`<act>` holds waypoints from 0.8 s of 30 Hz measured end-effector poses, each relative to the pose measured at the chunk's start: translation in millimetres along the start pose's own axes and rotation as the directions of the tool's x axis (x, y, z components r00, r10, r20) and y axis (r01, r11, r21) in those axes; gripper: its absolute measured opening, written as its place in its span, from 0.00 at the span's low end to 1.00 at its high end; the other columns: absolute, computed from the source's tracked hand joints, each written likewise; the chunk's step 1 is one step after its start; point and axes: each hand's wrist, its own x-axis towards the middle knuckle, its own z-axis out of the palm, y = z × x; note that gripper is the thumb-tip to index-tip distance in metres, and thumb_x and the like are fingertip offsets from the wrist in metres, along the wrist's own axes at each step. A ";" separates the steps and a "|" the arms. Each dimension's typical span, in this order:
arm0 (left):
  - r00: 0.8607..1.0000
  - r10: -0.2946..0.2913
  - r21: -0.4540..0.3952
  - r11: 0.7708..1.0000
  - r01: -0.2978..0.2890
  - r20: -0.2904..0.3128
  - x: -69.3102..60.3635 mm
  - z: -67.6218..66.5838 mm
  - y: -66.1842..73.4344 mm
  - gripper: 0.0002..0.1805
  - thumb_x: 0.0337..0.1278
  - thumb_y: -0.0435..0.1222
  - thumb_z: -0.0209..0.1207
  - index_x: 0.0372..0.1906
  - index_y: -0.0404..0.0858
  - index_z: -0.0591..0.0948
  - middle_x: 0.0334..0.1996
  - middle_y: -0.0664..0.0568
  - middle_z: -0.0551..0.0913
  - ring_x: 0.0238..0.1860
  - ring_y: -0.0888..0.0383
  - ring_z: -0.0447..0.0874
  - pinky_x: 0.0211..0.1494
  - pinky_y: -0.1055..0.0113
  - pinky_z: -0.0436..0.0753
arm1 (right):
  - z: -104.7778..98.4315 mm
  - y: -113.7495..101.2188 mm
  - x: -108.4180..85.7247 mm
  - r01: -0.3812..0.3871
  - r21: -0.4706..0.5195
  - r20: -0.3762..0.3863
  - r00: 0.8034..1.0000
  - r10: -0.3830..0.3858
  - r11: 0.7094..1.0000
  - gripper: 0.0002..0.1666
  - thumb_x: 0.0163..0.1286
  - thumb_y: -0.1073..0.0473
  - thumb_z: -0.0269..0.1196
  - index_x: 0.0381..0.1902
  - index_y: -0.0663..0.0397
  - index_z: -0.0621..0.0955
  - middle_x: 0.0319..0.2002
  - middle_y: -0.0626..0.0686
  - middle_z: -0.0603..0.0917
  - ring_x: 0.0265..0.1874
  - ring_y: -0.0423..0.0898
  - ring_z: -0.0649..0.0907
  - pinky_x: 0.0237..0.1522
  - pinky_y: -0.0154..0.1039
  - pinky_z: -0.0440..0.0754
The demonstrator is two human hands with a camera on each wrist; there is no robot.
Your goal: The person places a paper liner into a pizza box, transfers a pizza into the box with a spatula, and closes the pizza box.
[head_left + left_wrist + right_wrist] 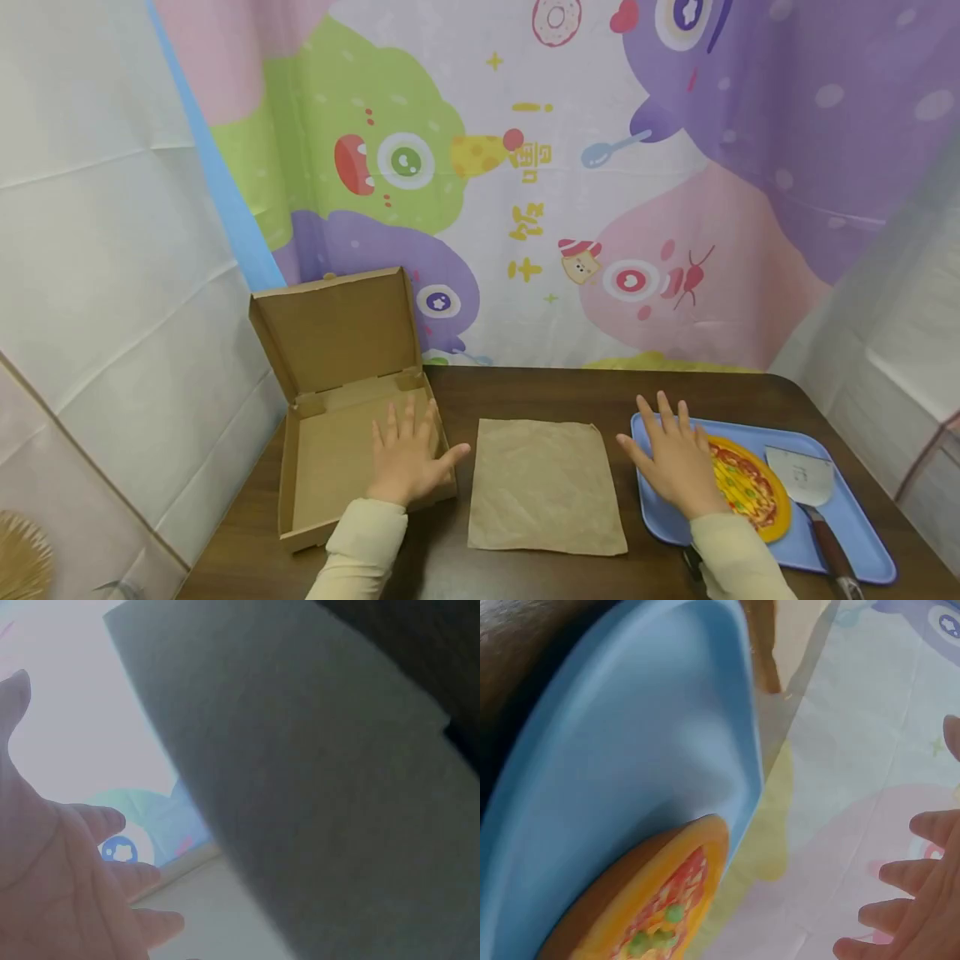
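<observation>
My left hand [408, 462], fingers spread and holding nothing, is over the right part of an open cardboard pizza box [330, 475]. In the left wrist view the box's side wall [300, 772] fills much of the picture beside the palm. My right hand [675, 462] spreads its fingers above the left end of a blue tray [795, 550], also with nothing in it. A toy pizza [776, 504] lies on the tray, partly covered by that hand and sleeve. Beside it on the tray rests a pizza server [802, 475] with a brown handle.
Between the hands a square of brown paper [547, 487] lies flat on the dark wooden table [450, 575]. The box lid [341, 333] stands raised near a cartoon-printed curtain [540, 317] behind the table. A small dark object [692, 560] sits by the right sleeve.
</observation>
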 end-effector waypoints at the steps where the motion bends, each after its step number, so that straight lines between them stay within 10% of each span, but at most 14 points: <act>1: 1.000 -0.003 0.003 1.000 0.003 -0.002 0.5 -1.9 -0.6 0.53 0.55 0.73 0.46 0.78 0.45 0.53 0.79 0.39 0.44 0.77 0.31 0.36 0.74 0.31 0.38 | -1.2 -1.4 0.8 0.004 0.008 -0.006 1.000 -0.004 1.000 0.48 0.72 0.29 0.46 0.79 0.49 0.52 0.77 0.68 0.47 0.73 0.74 0.47 0.66 0.77 0.46; 24: 0.994 -0.088 0.001 0.996 0.089 -0.070 -24.4 -46.3 -62.9 0.54 0.61 0.70 0.43 0.77 0.34 0.51 0.75 0.28 0.48 0.72 0.22 0.45 0.71 0.30 0.49 | 7.2 -23.5 6.8 -0.004 0.229 0.087 0.996 -0.016 0.973 0.46 0.72 0.41 0.56 0.76 0.63 0.56 0.71 0.73 0.62 0.68 0.72 0.65 0.64 0.69 0.65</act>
